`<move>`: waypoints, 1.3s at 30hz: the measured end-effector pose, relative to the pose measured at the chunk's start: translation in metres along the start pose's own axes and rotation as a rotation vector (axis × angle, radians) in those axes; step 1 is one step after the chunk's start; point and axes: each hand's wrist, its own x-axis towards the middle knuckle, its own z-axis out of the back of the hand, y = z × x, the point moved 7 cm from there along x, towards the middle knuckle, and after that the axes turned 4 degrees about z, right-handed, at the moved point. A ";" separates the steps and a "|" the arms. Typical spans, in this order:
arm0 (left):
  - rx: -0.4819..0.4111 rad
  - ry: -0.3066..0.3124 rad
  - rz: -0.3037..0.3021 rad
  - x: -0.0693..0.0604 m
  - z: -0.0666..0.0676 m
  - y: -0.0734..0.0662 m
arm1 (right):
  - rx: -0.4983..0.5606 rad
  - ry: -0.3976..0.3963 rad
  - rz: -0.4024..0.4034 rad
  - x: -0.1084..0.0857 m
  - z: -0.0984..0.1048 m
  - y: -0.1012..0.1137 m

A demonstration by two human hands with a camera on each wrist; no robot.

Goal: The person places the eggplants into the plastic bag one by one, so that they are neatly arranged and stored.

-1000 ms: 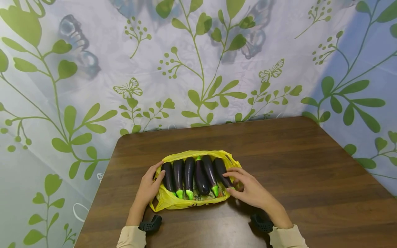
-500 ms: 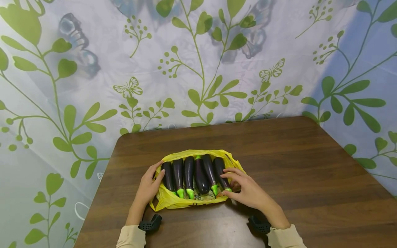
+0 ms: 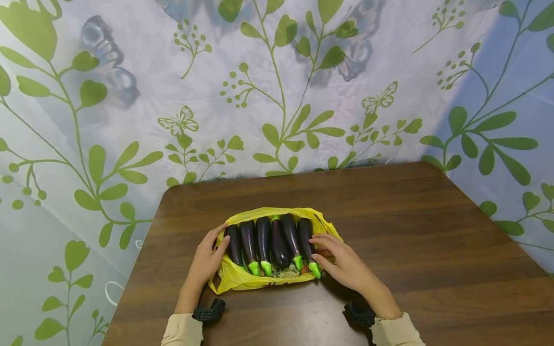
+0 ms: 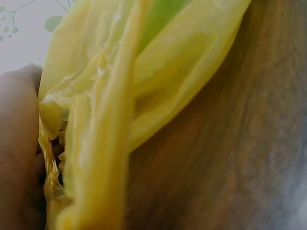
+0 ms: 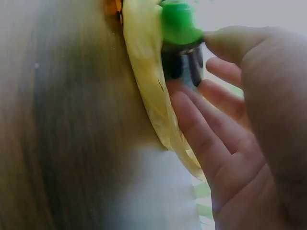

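Note:
A yellow plastic bag (image 3: 240, 281) lies spread on the table, holding a row of dark purple eggplants (image 3: 263, 240) with bright green caps. My left hand (image 3: 207, 259) holds the bag's left edge; in the left wrist view the folded plastic (image 4: 100, 143) runs between thumb and fingers. At the row's right end, my right hand (image 3: 342, 259) lies against the last eggplant (image 3: 305, 235), fingers loosely extended. The right wrist view shows the thumb beside its green cap (image 5: 180, 21) and the fingertips along its side. That cap points toward me, over the bag's near rim.
The brown wooden table (image 3: 411, 226) extends to the right and behind the bag. A patterned curtain (image 3: 277, 96) with green leaves and butterflies hangs along its far edge. Dark devices (image 3: 209, 311) are strapped to both wrists.
The rightmost eggplant has straightened and its green cap has come into view past the bag's near rim. My right thumb has drawn back to its right side. The left hand stays still.

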 end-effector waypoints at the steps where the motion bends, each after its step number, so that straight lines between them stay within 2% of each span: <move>1: -0.002 0.000 -0.003 0.000 0.000 -0.001 | 0.001 0.004 -0.002 0.000 0.000 0.000; 10: -0.028 -0.011 -0.045 -0.002 0.000 -0.007 | 0.010 0.036 0.031 -0.004 -0.004 0.000; 15: -0.029 -0.019 -0.060 -0.001 0.000 -0.009 | -0.021 0.046 0.060 -0.004 -0.006 0.002; 20: -0.027 -0.024 -0.070 0.000 0.001 -0.007 | -0.067 0.024 0.073 -0.004 -0.007 0.003; 25: -0.029 -0.043 -0.080 -0.005 0.000 -0.001 | -0.103 0.010 0.075 -0.005 -0.010 0.000; 29: -0.035 -0.058 -0.092 -0.006 -0.002 0.003 | -0.129 -0.063 0.109 -0.006 -0.008 -0.001; 35: -0.050 -0.100 -0.109 -0.007 -0.001 0.008 | -0.158 -0.260 0.246 -0.008 0.001 0.003; 39: -0.041 -0.146 -0.148 -0.008 0.002 0.006 | -0.188 -0.356 0.294 -0.010 0.007 0.003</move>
